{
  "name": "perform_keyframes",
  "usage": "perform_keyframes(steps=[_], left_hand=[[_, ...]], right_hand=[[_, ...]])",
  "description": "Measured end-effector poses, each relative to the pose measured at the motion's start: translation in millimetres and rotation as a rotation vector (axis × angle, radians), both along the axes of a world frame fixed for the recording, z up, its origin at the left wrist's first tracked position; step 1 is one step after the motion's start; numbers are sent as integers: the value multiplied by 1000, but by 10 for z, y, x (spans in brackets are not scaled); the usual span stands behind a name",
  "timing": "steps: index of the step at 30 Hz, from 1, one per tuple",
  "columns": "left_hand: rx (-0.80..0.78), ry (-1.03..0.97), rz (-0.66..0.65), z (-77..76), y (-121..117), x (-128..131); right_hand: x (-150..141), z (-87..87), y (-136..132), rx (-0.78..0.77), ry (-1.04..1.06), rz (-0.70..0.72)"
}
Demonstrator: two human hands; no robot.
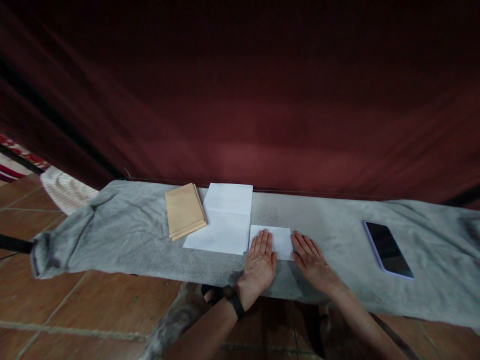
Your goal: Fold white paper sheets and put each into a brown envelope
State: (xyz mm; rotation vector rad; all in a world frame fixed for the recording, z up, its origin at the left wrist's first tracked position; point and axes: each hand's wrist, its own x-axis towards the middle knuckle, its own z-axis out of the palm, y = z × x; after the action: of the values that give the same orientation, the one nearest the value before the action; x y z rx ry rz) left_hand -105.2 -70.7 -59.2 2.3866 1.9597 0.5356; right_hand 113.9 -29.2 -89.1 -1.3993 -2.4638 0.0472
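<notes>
A small white folded sheet of paper (282, 242) lies flat on the grey cloth. On its left part rests my left hand (260, 262), palm down with the fingers stretched out. My right hand (310, 260) lies flat at the paper's right edge, fingers extended and pointing up and left. Neither hand grips anything. Just left of the folded paper is a stack of larger white sheets (229, 220), the top one showing a crease across it. Brown envelopes (185, 210) in a small pile overlap the left edge of those sheets.
The grey cloth (322, 215) covers a long, narrow bench. On its right part lies a phone (388, 249) with a lilac case. A dark red fabric (262, 125) hangs behind the bench. Below is a brown tiled floor (112, 305); a striped cloth (67, 187) hangs at the far left.
</notes>
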Motion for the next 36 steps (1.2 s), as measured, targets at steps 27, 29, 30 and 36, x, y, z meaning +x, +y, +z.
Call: perform_keyframes(steps=[27,29,30,36], left_hand=[[-48,163,-338,264,-200,61],[-58,155,-355,288,-197,54],[-62,149,-362,299,-197,50],[-79,91,-377,339,-207,37]], right_hand=[[-277,129,4,-74,-1,7],[-274,129,43,-93,-14,3],[-272,131,59,-100,-18,10],[-279,149,105,-84,-19,-5]])
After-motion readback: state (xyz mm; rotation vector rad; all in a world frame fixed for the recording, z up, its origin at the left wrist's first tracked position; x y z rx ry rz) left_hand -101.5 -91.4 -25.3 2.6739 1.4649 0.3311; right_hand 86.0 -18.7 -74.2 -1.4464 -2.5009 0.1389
